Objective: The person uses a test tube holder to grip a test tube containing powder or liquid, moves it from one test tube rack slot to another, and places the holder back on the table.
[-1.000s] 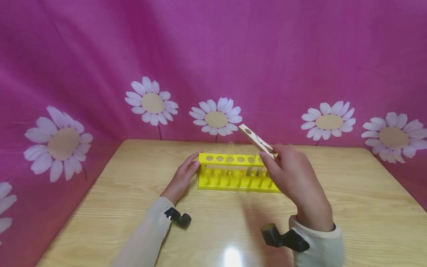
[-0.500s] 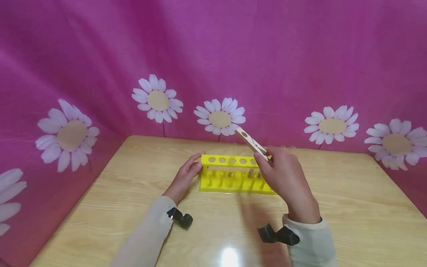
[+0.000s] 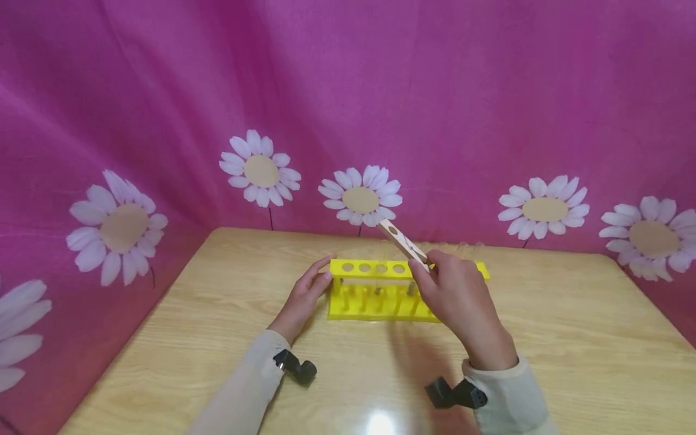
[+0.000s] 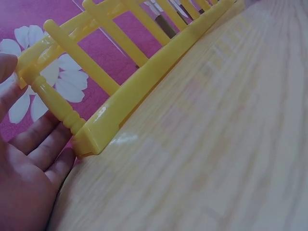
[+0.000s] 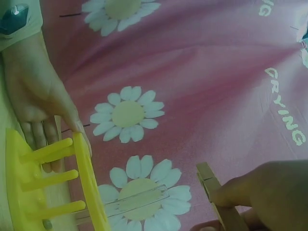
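The left hand [image 3: 301, 299] holds the left end of the yellow test tube rack [image 3: 356, 315]. In the left wrist view its fingers [image 4: 45, 139] lie behind the end post of the rack [image 4: 159, 72]. Wooden clothespin [image 3: 401, 241] is pinched between thumb and fingers of the right hand [image 3: 462, 302], above the rack's middle; its far end points up and left. Clear glass tubes stand in several holes; one tube [image 5: 139, 199] rises above the top bar in the right wrist view, apart from the clothespin [image 5: 207, 180]. The right hand hides part of the rack's right side.
The rack stands on a light wooden table [image 3: 571, 338]. Behind and to the left hangs a magenta cloth [image 3: 435, 109] with white flowers. Black devices [image 3: 296, 367] are strapped at both wrists over pale sleeves.
The right hand has moved left and a little down over the rack with the clothespin, uncovering the rack's right end. The left hand keeps its hold, and the head view has shifted slightly.
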`<state>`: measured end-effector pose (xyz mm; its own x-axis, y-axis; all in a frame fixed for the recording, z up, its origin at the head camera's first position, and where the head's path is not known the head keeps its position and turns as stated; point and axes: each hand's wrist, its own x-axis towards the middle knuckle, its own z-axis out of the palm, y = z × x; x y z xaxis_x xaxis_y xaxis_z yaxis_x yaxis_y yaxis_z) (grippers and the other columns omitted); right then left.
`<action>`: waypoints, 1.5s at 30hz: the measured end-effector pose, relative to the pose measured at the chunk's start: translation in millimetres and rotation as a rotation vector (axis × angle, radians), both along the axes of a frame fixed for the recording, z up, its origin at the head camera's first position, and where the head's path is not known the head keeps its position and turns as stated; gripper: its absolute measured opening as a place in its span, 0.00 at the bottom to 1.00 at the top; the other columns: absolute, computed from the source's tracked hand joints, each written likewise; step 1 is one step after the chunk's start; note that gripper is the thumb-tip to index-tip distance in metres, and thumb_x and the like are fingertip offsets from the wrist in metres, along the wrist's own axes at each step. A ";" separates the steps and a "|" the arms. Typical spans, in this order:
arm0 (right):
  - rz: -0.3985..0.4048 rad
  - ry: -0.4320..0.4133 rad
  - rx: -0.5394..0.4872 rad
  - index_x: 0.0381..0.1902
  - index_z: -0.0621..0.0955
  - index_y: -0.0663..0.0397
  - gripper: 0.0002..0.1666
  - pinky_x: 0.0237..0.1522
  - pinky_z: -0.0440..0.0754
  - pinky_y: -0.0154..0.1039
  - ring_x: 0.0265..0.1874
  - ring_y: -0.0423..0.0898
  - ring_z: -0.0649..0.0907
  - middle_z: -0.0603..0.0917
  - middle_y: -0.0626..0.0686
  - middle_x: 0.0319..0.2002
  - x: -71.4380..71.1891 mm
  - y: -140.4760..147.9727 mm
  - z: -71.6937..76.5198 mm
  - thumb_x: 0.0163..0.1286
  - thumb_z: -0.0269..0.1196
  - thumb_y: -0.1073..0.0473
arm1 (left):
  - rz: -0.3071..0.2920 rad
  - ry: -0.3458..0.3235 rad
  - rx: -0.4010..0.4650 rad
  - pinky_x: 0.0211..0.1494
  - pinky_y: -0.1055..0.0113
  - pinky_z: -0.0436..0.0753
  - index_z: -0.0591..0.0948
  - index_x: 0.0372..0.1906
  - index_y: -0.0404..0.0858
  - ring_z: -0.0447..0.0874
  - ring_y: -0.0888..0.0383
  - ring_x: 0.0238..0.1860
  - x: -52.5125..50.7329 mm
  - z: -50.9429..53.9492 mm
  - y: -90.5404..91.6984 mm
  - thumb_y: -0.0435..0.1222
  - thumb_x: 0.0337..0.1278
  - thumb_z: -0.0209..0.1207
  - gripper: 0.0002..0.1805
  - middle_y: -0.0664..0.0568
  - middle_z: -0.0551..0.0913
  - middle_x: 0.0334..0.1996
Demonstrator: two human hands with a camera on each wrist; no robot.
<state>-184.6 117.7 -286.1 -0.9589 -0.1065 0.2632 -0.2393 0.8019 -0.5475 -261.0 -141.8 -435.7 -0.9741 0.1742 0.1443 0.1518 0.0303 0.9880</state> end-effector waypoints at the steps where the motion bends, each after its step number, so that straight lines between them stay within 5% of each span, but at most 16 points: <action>1: -0.001 -0.005 -0.001 0.32 0.79 0.56 0.14 0.11 0.66 0.36 0.11 0.46 0.68 0.71 0.50 0.13 -0.1 -0.4 0.3 0.70 0.60 0.51 | 0.003 -0.004 -0.004 0.69 0.56 0.66 0.65 0.72 0.52 0.66 0.56 0.67 -0.3 -0.5 -0.5 0.49 0.71 0.50 0.27 0.56 0.67 0.69; 10: -0.005 -0.047 -0.017 0.31 0.79 0.55 0.14 0.12 0.66 0.35 0.12 0.46 0.69 0.71 0.51 0.14 -1.3 -3.9 0.3 0.69 0.61 0.50 | 0.062 0.019 -0.096 0.72 0.52 0.61 0.65 0.72 0.52 0.68 0.51 0.65 1.0 -1.6 -1.0 0.49 0.72 0.49 0.27 0.54 0.70 0.66; 18: -0.011 -0.004 0.049 0.28 0.79 0.56 0.14 0.13 0.65 0.36 0.12 0.45 0.68 0.71 0.50 0.13 -4.0 -6.4 -3.8 0.69 0.62 0.52 | 0.079 0.042 -0.115 0.74 0.50 0.55 0.66 0.71 0.56 0.57 0.54 0.72 0.0 -4.6 6.6 0.54 0.70 0.48 0.27 0.60 0.65 0.70; 25: -0.023 0.027 0.087 0.28 0.79 0.56 0.14 0.14 0.67 0.37 0.12 0.46 0.69 0.72 0.50 0.14 -4.8 -9.7 -7.9 0.68 0.62 0.52 | 0.103 0.018 -0.152 0.73 0.48 0.57 0.65 0.72 0.56 0.62 0.52 0.69 1.9 -1.1 6.2 0.57 0.68 0.47 0.30 0.56 0.69 0.67; 36: -0.010 0.101 0.113 0.22 0.78 0.55 0.15 0.16 0.64 0.38 0.13 0.46 0.67 0.69 0.48 0.12 -5.3 -10.0 -12.5 0.68 0.63 0.55 | 0.095 0.044 -0.140 0.74 0.51 0.53 0.66 0.71 0.51 0.57 0.54 0.72 -1.9 -0.1 6.6 0.49 0.72 0.47 0.26 0.60 0.65 0.70; 45: -0.010 0.084 0.126 0.23 0.79 0.56 0.15 0.17 0.65 0.37 0.13 0.46 0.67 0.69 0.49 0.13 -7.1 -12.2 -14.7 0.68 0.63 0.55 | 0.099 0.011 -0.160 0.72 0.49 0.58 0.65 0.72 0.54 0.68 0.50 0.65 -2.1 -0.3 5.7 0.54 0.70 0.47 0.28 0.52 0.71 0.66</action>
<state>-191.7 105.6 -300.7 -0.9350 -0.1347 0.3280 -0.2721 0.8657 -0.4202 -263.1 -136.2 -436.0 -0.9861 0.0991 0.1336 0.1514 0.2020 0.9676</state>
